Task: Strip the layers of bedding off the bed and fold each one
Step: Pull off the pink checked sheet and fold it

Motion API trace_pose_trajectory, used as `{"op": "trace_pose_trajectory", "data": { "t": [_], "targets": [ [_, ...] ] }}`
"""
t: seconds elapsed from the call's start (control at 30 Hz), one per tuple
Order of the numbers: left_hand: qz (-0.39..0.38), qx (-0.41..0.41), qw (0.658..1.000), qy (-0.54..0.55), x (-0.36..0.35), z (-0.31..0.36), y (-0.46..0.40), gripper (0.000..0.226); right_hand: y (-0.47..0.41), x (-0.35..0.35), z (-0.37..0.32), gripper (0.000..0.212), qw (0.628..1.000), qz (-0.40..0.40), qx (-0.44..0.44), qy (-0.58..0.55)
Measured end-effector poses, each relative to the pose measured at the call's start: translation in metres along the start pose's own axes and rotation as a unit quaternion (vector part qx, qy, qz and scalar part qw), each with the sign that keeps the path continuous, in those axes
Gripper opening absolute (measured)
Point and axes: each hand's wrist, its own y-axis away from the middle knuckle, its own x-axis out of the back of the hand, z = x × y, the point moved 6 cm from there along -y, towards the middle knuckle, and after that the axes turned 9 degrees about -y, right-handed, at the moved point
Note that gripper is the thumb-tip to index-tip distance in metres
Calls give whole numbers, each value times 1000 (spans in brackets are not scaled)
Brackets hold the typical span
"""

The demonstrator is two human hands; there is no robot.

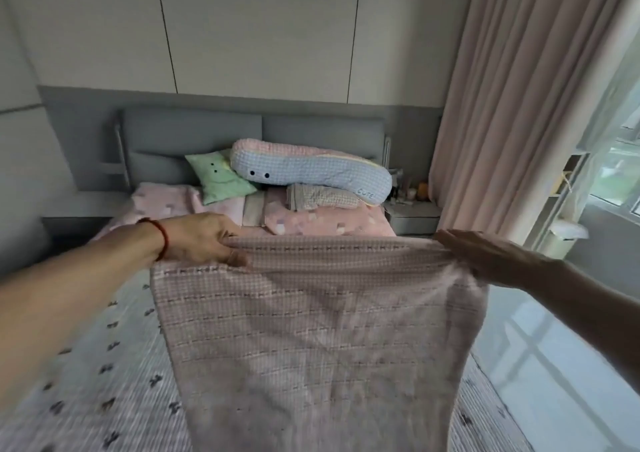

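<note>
Pink checked blanket [311,330] hangs nearest the camera, stretched flat between two raised hands and falling toward the foot edge of the bed [86,365]. Its lower part is blurred, so whether the hem touches the bed cannot be told.

At the top left corner of the blanket, the left hand [204,244] has its fingers curled over the upper edge and pinches the cloth firmly; a red cord [160,237] circles that wrist. At the top right corner, the right hand [485,257] has the cloth bunched against it with its fingers stretched out fairly straight, thumb side hidden. It seems to hold the corner, though how tightly cannot be made out.

Under the blanket, a pale cover with small dark bows [114,375] lies across the near part of the bed. Toward the headboard edge lie pink printed bedding [311,219], a green pillow [221,181], a long blue and pink bolster [311,169] and a folded checked cloth [322,197] just below the bolster. A pink curtain [512,105] hangs along the right side.

Judging by this, one layer is off the bed and being held out square for its first fold, while the other layers wait. The next move likely calls for bringing the two top corners together, keeping the upper edge taut and level so the halves match, and securing the looser right corner first.
</note>
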Motion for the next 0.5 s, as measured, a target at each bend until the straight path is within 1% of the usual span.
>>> {"op": "trace_pose_trajectory", "data": {
  "t": [0.03, 0.07, 0.1, 0.13, 0.17, 0.2, 0.23, 0.27, 0.33, 0.37, 0.43, 0.47, 0.5],
  "targets": [
    [-14, 13, 1000, -1, 3, -5, -2, 9, -9, 1, 0, 34, 999, 7, 22, 22],
    [-21, 26, 999, 7, 6, -7, -3, 13, -14, 7, -1, 29, 999, 16, 12, 31],
    [-12, 46, 999, 9, 10, -13, -6, 25, -21, 8, 0, 11, 1000, 25, -7, 8],
    [1, 64, 998, 11, 16, -17, -9, 41, -28, 11, 9, 23, 997, 28, -53, -54],
    [15, 79, 997, 6, 18, -21, -11, 57, -36, 16, 14, 38, 995, 54, -47, -66],
    [27, 78, 997, -7, 21, -20, -11, 66, -42, 13, 20, 39, 995, 48, -43, -82],
    [36, 68, 997, -28, 22, -14, -11, 66, -46, 12, 26, 37, 994, 38, -49, -92],
    [44, 65, 996, -35, 22, -13, -12, 63, -49, 11, 34, 42, 993, 39, -56, -100],
    [60, 64, 996, -26, 26, -13, -12, 48, -59, 9, 45, 62, 994, 61, -45, -78],
    [57, 68, 996, -30, 27, -14, -9, 40, -62, 9, 51, 65, 995, 57, -42, -76],
    [28, 67, 996, -45, 30, -19, -7, 38, -69, 11, 54, 56, 995, 43, -34, -88],
    [7, 75, 996, -47, 30, -25, -10, 33, -73, 11, 52, 53, 994, 28, -40, -95],
    [-13, 85, 996, -31, 29, -25, -11, 21, -77, 8, 51, 56, 994, 36, -37, -94]
  ]
}}
